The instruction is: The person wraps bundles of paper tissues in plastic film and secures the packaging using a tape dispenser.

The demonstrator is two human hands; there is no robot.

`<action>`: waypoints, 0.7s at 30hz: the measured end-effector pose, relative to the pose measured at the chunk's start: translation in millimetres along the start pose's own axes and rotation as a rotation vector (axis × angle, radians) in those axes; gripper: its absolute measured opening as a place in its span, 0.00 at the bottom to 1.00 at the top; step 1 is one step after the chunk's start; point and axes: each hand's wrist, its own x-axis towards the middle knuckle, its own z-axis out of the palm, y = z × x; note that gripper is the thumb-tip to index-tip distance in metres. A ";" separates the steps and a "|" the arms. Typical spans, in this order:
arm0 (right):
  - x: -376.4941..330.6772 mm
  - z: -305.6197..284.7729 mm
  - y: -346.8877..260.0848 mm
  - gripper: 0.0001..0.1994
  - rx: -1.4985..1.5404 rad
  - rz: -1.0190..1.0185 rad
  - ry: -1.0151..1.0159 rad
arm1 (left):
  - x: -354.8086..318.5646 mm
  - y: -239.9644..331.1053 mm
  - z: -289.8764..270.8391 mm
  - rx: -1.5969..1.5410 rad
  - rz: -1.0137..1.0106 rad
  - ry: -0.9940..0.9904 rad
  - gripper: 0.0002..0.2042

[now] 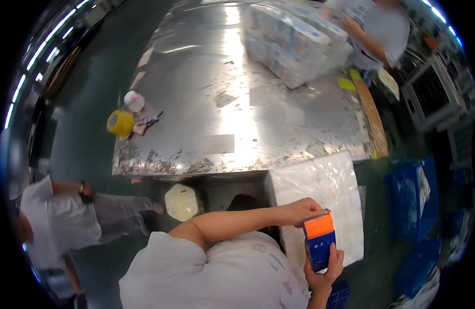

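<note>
My right hand [326, 273] grips the blue end of a flat orange-and-blue tool [320, 244] that looks like a handheld tape dispenser. My left hand [304, 211] is closed at its orange end, with fingertips pinched by the dark, jagged edge. What those fingers pinch is too small to make out. Both hands are over a white, plastic-wrapped bundle [320, 180], which lies against the near right side of the metal table.
The metal table [196, 103] carries a yellow tape roll [121, 123], a white bottle-like item [134, 101] and wrapped packs [294, 46]. A person [384, 31] stands behind the packs, another [62, 216] at left. Blue crates [410, 201] stand right; a pale roll [183, 202] sits below the table.
</note>
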 end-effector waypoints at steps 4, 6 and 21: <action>8.0 -0.6 -6.6 0.36 0.010 -0.053 -0.088 | -17.8 3.3 1.4 -0.041 0.046 0.102 0.22; 15.5 3.0 -7.7 0.37 0.063 -0.110 -0.107 | -23.9 6.5 -0.6 -0.004 0.022 0.121 0.24; 14.4 -28.8 -19.3 0.29 -0.195 0.084 -0.217 | 10.5 57.7 -119.3 0.859 0.421 0.708 0.23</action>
